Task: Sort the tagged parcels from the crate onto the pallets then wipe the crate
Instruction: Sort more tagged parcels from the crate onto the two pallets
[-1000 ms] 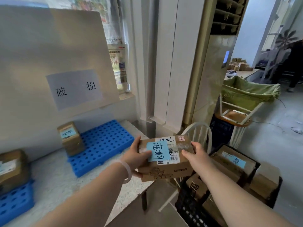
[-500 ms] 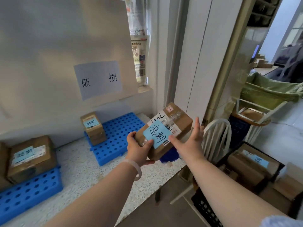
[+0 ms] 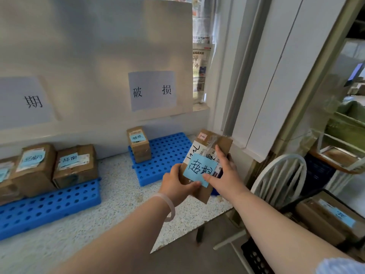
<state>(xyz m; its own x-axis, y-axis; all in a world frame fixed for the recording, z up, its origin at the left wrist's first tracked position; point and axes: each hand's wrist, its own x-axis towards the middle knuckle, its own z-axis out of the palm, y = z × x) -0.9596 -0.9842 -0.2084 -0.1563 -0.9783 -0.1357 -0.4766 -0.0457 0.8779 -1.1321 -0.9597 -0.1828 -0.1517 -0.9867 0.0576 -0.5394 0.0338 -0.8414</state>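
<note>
I hold a brown cardboard parcel (image 3: 221, 144) with a blue handwritten tag, tilted on end above the speckled counter (image 3: 118, 204). My left hand (image 3: 177, 183) grips its lower left corner, thumb on the tag. My right hand (image 3: 223, 175) lies over its right face, fingers curled round its right edge. Behind it lies the right blue pallet (image 3: 167, 153) with one small tagged parcel (image 3: 139, 144). The left blue pallet (image 3: 49, 204) carries several tagged parcels (image 3: 76, 165). At the lower right a black crate (image 3: 254, 256) holds more tagged parcels (image 3: 331, 216).
Paper signs (image 3: 152, 90) hang on the wall board above each pallet. A white chair (image 3: 280, 178) stands between counter and crate. A window frame (image 3: 276, 76) rises on the right, with a green-draped rack (image 3: 343, 123) beyond.
The view has swung left, revealing the left pallet. I have carried the parcel leftward over the counter's right end and tipped it more upright. My right hand has moved onto its face.
</note>
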